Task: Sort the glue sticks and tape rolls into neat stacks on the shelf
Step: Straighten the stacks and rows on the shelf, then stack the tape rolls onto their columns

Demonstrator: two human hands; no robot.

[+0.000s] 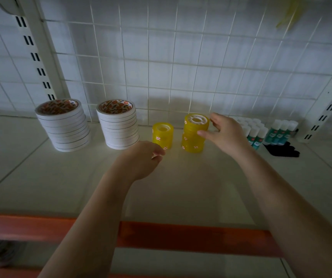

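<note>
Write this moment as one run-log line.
right hand: grips top roll of taller yellow tape stack | left hand: loosely curled, holds nothing | glue sticks: upright, far right

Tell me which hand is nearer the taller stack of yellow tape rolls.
Right. The right hand grips the top roll of the taller yellow stack, thumb in front, fingers behind. The left hand sits lower left of it, loosely curled in front of the shorter yellow stack.
</note>
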